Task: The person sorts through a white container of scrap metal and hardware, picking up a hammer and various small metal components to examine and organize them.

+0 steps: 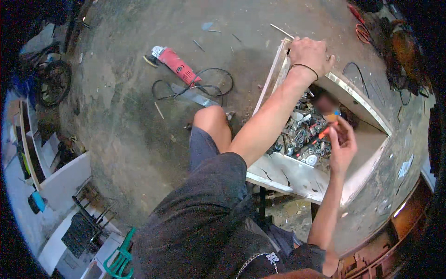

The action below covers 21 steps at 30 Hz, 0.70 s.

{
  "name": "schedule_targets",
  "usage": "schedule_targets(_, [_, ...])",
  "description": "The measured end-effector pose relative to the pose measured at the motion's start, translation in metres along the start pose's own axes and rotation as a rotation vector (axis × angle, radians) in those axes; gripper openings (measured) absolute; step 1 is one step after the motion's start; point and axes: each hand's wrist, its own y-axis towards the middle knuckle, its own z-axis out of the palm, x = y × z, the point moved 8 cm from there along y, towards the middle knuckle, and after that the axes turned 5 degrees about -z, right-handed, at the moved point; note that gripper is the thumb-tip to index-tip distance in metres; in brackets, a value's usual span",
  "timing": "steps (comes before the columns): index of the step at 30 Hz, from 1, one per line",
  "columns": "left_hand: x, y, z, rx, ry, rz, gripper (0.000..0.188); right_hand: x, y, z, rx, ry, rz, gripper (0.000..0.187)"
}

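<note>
Right hand: fingertips brought narrowly together on the orange end of a slim orange-and-black tool (324,134), and this right hand (343,146) reaches in over the box's right part.
Left hand: the left hand (309,53) lies over the far corner of the box (297,181), back of the hand up; its fingertips are hidden, so I can't tell whether it grips or merely rests.
Slim tool: inside the box's outline, over the jumble, long axis slanting from the fingertips down toward the near left wall; its dark end runs in among the metal, and I can't make out where it stops.
Nearer hand: the right, touching it; the left is well apart, beyond it from where the wearer sits.
Box: open-topped, pale-edged, cracked on the near wall, filled with metal odds and ends (302,125); a white disc (311,160) lies near that wall.
Just past the fingertips: a brown patch too blurred to name.
Floor: worn grey concrete (125,135), with a red angle grinder (176,65), its looped black cord (227,76) and a flat metal strip (200,96).
Room edges: a wheel (53,83) to the left, a green chair (121,258) lower left, orange cable (364,33) upper right.
</note>
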Motion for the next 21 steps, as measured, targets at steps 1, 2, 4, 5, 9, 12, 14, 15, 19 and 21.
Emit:
schedule_targets(1, [0.003, -0.001, -0.004, 0.000, -0.003, -0.018, 0.038, -0.032, -0.015, -0.016, -0.033, -0.053, 0.124, 0.035])
schedule_targets(2, [0.001, 0.000, -0.005, 0.002, -0.010, -0.023, 0.038, -0.057, -0.029, -0.029, -0.053, -0.105, 0.161, 0.035])
schedule_targets(4, [0.005, -0.003, -0.010, 0.020, -0.035, -0.037, 0.037, -0.078, -0.051, -0.035, -0.028, -0.245, 0.222, 0.036])
schedule_targets(5, [0.007, -0.004, -0.011, 0.031, -0.048, -0.043, 0.036, -0.082, -0.059, -0.034, 0.008, -0.338, 0.244, 0.036])
schedule_targets(9, [0.001, 0.001, -0.006, 0.029, -0.004, -0.020, 0.034, -0.119, -0.076, -0.039, 0.037, -0.424, 0.241, 0.034])
schedule_targets(12, [0.008, 0.001, -0.009, -0.113, 0.078, 0.000, 0.032, -0.131, -0.071, -0.042, 0.011, -0.408, 0.238, 0.034])
schedule_targets(14, [0.009, 0.019, 0.015, 0.006, 0.212, -0.023, 0.045, -0.151, -0.063, -0.070, -0.069, -0.631, 0.275, 0.029])
schedule_targets(15, [0.011, 0.009, 0.002, 0.002, 0.093, -0.022, 0.053, -0.147, -0.064, -0.072, -0.059, -0.744, 0.347, 0.030])
schedule_targets(19, [0.003, 0.016, -0.004, 0.035, 0.097, -0.089, 0.049, -0.195, -0.063, -0.094, -0.105, -0.515, 0.511, 0.040])
schedule_targets(21, [0.003, 0.011, 0.002, 0.045, 0.137, -0.095, 0.048, -0.189, -0.060, -0.074, 0.013, -0.474, 0.555, 0.050])
